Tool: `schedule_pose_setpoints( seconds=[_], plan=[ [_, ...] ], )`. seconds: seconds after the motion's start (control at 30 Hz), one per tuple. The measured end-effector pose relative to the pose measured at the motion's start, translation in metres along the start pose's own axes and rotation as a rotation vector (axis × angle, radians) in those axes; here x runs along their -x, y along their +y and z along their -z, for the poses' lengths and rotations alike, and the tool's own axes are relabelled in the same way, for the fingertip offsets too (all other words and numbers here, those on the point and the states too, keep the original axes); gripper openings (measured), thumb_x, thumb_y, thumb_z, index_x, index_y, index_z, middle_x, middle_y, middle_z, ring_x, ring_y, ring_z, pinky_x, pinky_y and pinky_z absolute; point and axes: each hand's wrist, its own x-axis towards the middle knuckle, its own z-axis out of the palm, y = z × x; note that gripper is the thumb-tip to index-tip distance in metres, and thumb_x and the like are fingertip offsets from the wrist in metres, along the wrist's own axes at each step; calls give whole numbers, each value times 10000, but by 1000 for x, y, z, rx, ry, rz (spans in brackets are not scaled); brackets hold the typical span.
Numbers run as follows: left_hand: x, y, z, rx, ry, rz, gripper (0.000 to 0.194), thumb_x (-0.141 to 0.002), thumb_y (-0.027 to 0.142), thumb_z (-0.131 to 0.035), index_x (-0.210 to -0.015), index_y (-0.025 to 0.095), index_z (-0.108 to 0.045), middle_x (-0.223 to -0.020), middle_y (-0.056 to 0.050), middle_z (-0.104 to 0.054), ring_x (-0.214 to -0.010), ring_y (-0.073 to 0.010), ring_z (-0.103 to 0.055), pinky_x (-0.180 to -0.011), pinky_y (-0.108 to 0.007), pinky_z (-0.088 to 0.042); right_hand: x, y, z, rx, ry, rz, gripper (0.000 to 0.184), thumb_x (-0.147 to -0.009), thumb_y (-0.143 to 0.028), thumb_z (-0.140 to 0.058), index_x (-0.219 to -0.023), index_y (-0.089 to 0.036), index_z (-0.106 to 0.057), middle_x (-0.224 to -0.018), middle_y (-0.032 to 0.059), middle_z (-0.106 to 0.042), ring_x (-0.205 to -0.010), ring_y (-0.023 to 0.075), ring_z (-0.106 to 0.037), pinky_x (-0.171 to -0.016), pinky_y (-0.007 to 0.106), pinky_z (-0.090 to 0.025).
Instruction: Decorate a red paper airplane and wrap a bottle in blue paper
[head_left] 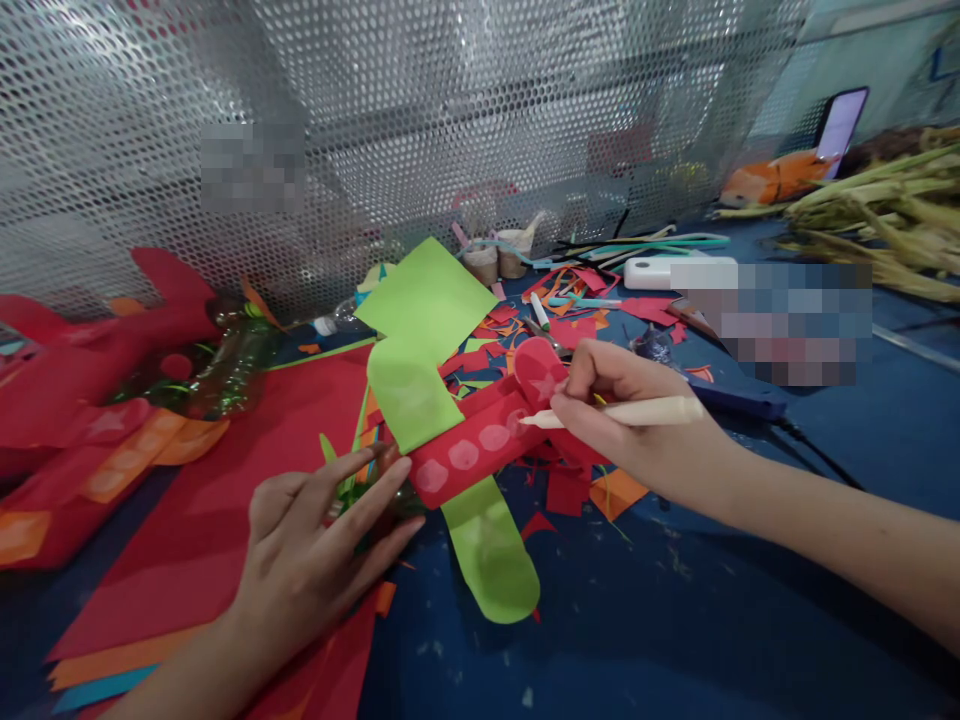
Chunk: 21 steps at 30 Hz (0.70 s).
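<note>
A toy airplane (480, 470) made from a plastic bottle wrapped in red paper lies before me, with pale round windows along its side. Green paper wings (491, 560) stick out from it, and its red tail flap has a pale star. My left hand (322, 540) holds the bottle end steady, fingers stretched over it; its thumb is hidden. Pinched in my right hand (615, 400) is a white marker (652, 411), its tip touching the window nearest the tail. A square green sheet (431, 300) stands at an angle behind the upper wing.
Red paper sheets (225, 480) lie at left, beside another red airplane (97, 370) and a green bottle (236, 360). Paper scraps (566, 490), a blue glue gun (739, 400), a white device (649, 272) and dry husks (892, 220) cover parts of the blue table. Behind stands perforated metal (450, 120).
</note>
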Motion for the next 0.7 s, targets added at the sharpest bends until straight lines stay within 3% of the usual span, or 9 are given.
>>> schedule_pose_setpoints(
  seconds=[0.5,0.7],
  plan=[
    [1,0,2,9,-11,31,525,-994,357,-613,-1487,244,-471,-1186,-156,-736,-917,-282,-738,-795,-443,-519,0,-1,0,11,-12,9,262,-844,-159,-581,-697,-256,-386,-583,-90,-417,-523,95,-339,-479,254,-228],
    [3,-2,2,58,-23,72,598,-977,367,-639,-1534,323,-424,-1215,-108,-743,-912,-269,-739,-806,-425,-524,-1,0,0,30,19,20,278,-847,-166,-589,-692,-257,-378,-571,-91,-407,-522,100,-348,-486,266,-212]
  ],
)
